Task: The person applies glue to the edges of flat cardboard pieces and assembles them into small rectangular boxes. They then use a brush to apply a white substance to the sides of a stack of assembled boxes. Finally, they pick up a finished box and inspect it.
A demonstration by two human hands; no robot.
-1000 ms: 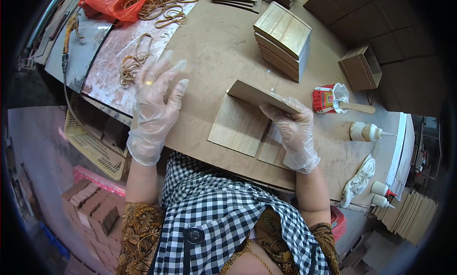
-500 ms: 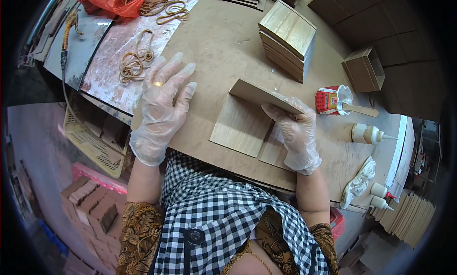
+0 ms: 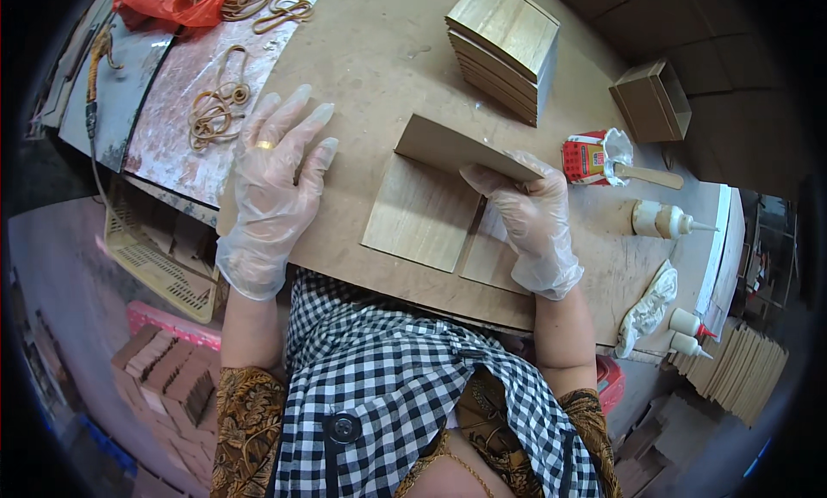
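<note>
In my right hand (image 3: 525, 218) is a thin brown board (image 3: 457, 146), pinched near its right end and standing on its long edge. It stands along the far side of a light wood panel (image 3: 422, 212) lying flat on the table. A second flat panel (image 3: 493, 250) lies beside the first with a narrow gap between them, partly covered by that hand. My left hand (image 3: 276, 188) rests to the left near the table edge, fingers spread and nothing held. Both hands wear clear plastic gloves.
Beyond the board stands a stack of wood panels (image 3: 500, 46). To the right are a red-and-white tub (image 3: 590, 158) of white paste with a stick, a nozzle bottle (image 3: 659, 220), a crumpled cloth (image 3: 646, 310) and a wooden box (image 3: 650, 102). Rubber bands (image 3: 215, 115) lie at left.
The whole view has shifted a little, so the table and its things sit slightly higher and further left. Both hands and the upright board keep nearly the same pose.
</note>
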